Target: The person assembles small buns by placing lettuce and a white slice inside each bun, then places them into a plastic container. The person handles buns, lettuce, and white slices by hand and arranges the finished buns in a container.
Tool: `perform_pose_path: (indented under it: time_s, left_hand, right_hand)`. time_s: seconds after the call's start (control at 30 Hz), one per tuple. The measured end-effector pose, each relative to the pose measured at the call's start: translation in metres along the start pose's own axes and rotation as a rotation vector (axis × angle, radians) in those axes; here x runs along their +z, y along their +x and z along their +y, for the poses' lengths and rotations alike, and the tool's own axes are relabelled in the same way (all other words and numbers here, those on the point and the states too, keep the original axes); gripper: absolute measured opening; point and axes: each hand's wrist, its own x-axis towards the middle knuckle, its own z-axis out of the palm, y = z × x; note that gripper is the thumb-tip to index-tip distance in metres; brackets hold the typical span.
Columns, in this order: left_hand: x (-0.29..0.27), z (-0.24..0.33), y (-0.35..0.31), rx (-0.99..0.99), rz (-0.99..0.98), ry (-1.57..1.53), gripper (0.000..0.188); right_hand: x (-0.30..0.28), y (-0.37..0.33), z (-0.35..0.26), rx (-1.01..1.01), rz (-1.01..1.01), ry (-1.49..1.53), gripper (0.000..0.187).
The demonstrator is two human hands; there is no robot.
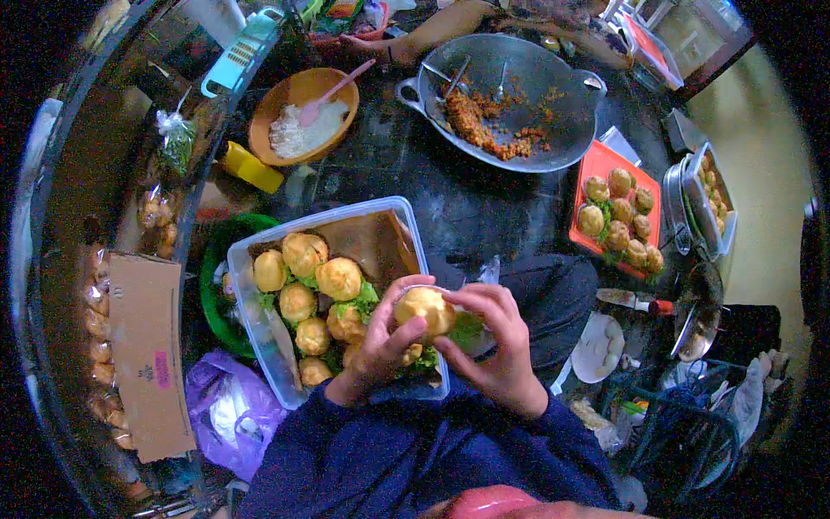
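Both my hands hold a round golden pastry puff (pixel 425 310) up near my chest. My left hand (pixel 378 344) cups its left side, the thumb across its front. My right hand (pixel 497 348) closes on it from the right, fingertips at the top and thumb below. Green leaf (pixel 468 330) shows by the right palm, partly hidden; I cannot tell whether it belongs to this puff. Just left of and below my hands, a clear plastic tub (pixel 418 246) holds several similar puffs (pixel 339 278) with lettuce (pixel 369 300) among them.
A big wok (pixel 553 95) with orange-brown filling stands ahead, and an orange bowl (pixel 261 130) of white food with a pink spoon lies left of it. At right is a red tray (pixel 591 163) of puffs. Cardboard (pixel 143 346) lies at left. Another person's arm (pixel 432 39) reaches across the far side.
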Motion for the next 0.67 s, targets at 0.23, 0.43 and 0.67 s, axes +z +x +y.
perform_pose_path:
  time_s: [0.23,0.43,0.67]
  left_hand:
    - [-0.047,0.004,0.009,0.059,0.141,-0.088,0.061]
    - [-0.073,0.005,0.012,0.076,0.217,-0.150,0.065]
    - [-0.087,-0.003,0.028,0.078,0.363,-0.231,0.073]
  right_hand:
    - [0.019,0.097,0.083,0.307,-0.240,0.657,0.052]
    - [0.087,0.231,0.193,0.088,-0.097,-0.079,0.061]
    - [0.158,0.365,0.238,0.254,-0.115,-0.745,0.084]
